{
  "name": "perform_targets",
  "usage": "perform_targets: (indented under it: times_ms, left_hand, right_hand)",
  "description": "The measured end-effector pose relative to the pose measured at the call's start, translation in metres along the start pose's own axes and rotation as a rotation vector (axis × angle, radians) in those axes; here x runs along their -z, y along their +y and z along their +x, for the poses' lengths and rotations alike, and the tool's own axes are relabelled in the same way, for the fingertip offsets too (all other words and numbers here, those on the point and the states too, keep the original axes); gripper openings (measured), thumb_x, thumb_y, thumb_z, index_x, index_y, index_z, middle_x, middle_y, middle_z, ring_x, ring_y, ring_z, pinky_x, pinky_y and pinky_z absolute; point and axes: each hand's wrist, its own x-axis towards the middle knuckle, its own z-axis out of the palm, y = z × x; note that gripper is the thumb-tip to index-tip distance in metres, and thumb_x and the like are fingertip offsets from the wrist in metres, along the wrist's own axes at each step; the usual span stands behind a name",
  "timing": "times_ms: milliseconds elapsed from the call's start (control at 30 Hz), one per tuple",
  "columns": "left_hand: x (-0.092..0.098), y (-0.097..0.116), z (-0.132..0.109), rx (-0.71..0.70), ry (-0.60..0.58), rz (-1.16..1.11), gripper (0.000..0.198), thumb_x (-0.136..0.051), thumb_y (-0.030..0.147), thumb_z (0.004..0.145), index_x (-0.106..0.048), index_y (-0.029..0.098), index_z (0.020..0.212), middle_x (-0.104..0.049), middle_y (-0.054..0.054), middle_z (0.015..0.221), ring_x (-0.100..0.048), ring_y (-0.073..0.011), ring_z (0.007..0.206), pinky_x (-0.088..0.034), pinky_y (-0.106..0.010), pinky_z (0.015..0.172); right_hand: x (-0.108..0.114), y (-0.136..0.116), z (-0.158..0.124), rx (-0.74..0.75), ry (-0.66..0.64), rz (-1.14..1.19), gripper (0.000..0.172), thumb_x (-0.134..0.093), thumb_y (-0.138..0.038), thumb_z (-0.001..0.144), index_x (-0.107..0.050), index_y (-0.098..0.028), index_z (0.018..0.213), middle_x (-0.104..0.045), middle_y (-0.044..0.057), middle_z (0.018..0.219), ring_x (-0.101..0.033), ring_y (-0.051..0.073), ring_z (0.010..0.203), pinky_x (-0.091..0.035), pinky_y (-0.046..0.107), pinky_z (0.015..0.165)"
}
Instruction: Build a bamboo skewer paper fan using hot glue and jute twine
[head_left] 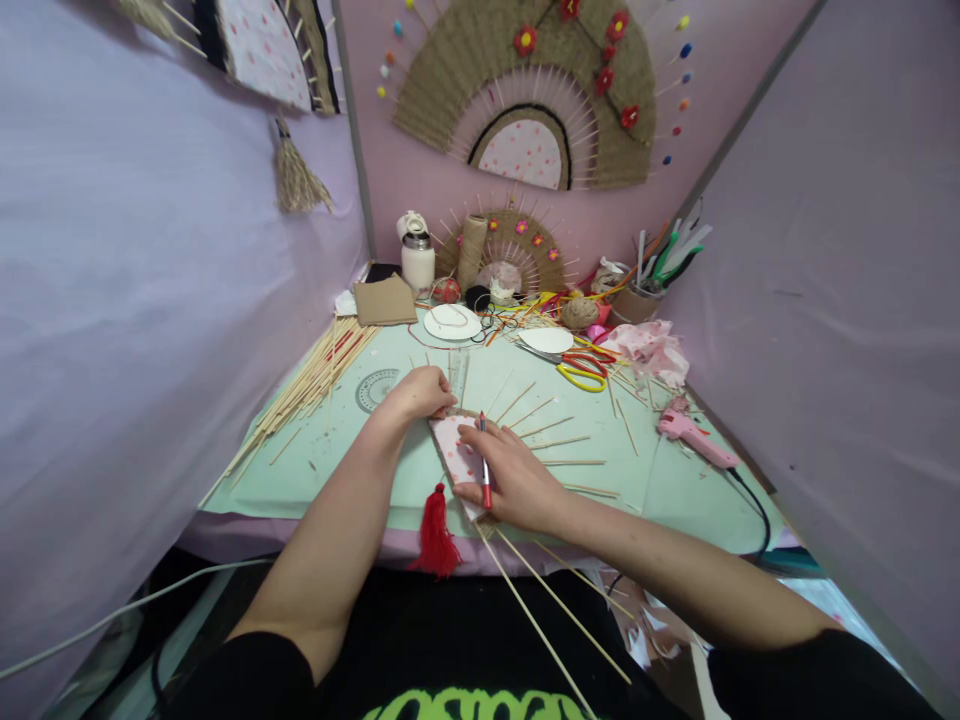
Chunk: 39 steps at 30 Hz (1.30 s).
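A half-made fan with a white, pink-dotted centre (453, 446) lies at the table's front edge, with thin wooden sticks (551, 443) radiating from it. My left hand (426, 392) is closed in a pinch at the fan's upper edge, beside a clear ruler (460, 372); what its fingertips grip is hidden. Across the fan's centre rests my right hand (517, 478), holding a red pencil (485, 470) between thumb and fingers. A red tassel (437, 530) hangs over the table edge to the left. Long sticks (544, 610) stick out toward my body.
Many loose sticks (300, 385) and a protractor (377, 390) lie left. Scissors (581, 372), white ovals (452, 322), twine (580, 313) and a white bottle (418, 265) are farther back. A pink glue gun (696, 440) with a cord lies right. Decorated fans (525, 110) hang behind.
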Motion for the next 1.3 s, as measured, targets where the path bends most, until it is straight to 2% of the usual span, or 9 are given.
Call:
perform_targets:
  times_ms: [100,200,300,433,533,633,1300]
  left_hand:
    - [-0.001,-0.002,0.002,0.002,-0.002,0.002,0.007,-0.061,0.019,0.068,-0.066,0.015,0.066,-0.066,-0.003,0.056,-0.061,-0.0132,0.056,-0.044,-0.020,0.056]
    - [-0.001,-0.002,0.002,0.005,-0.004,0.002,0.007,-0.061,0.020,0.068,-0.066,0.015,0.065,-0.066,-0.002,0.055,-0.062,-0.0132,0.057,-0.044,-0.020,0.057]
    - [0.000,-0.001,0.002,0.004,-0.012,0.001,0.009,-0.060,0.021,0.069,-0.065,0.015,0.064,-0.065,-0.003,0.056,-0.062,-0.0135,0.055,-0.045,-0.021,0.056]
    - [-0.001,0.000,0.002,0.010,-0.020,0.000,0.009,-0.059,0.020,0.069,-0.064,0.015,0.064,-0.065,-0.003,0.056,-0.062,-0.0139,0.055,-0.045,-0.021,0.056]
    - [-0.001,0.000,0.002,0.015,-0.025,-0.002,0.008,-0.059,0.019,0.069,-0.063,0.015,0.063,-0.064,-0.003,0.055,-0.062,-0.0135,0.055,-0.045,-0.020,0.055]
    - [-0.001,0.000,0.002,0.015,-0.028,-0.004,0.008,-0.059,0.019,0.069,-0.062,0.015,0.062,-0.064,-0.003,0.055,-0.062,-0.0134,0.055,-0.044,-0.020,0.054]
    - [0.000,0.000,0.003,0.014,-0.035,0.027,0.010,-0.059,0.019,0.068,-0.067,0.013,0.066,-0.068,-0.005,0.059,-0.063,-0.0145,0.057,-0.045,-0.021,0.056]
  right_hand:
    - [0.006,0.001,0.004,-0.035,0.053,0.055,0.040,-0.054,-0.038,0.087,-0.049,-0.020,0.122,-0.061,0.012,0.118,-0.053,0.026,0.113,-0.033,0.046,0.101]
    - [0.013,0.010,0.014,-0.113,0.095,0.209,0.026,-0.044,-0.034,0.093,-0.053,-0.022,0.114,-0.068,0.007,0.102,-0.061,0.021,0.093,-0.043,0.038,0.088]
    - [0.020,0.026,0.033,-0.202,0.180,0.427,0.028,-0.040,-0.038,0.093,-0.056,-0.022,0.110,-0.067,0.002,0.084,-0.061,0.016,0.074,-0.045,0.028,0.071]
    - [0.022,0.047,0.064,-0.273,0.328,0.549,0.034,-0.040,-0.042,0.089,-0.065,-0.018,0.091,-0.058,0.000,0.070,-0.053,0.014,0.065,-0.041,0.025,0.062]
    - [0.017,0.055,0.080,-0.332,0.355,0.578,0.028,-0.047,-0.036,0.083,-0.066,-0.017,0.078,-0.052,-0.002,0.061,-0.049,0.013,0.061,-0.038,0.024,0.059]
    - [0.010,0.058,0.087,-0.369,0.345,0.583,0.025,-0.049,-0.033,0.079,-0.067,-0.016,0.077,-0.052,-0.002,0.059,-0.048,0.013,0.059,-0.037,0.024,0.057]
    - [-0.003,0.072,0.093,-0.385,0.332,0.561,0.029,-0.046,-0.031,0.080,-0.070,-0.015,0.076,-0.056,-0.001,0.056,-0.051,0.012,0.056,-0.038,0.023,0.056]
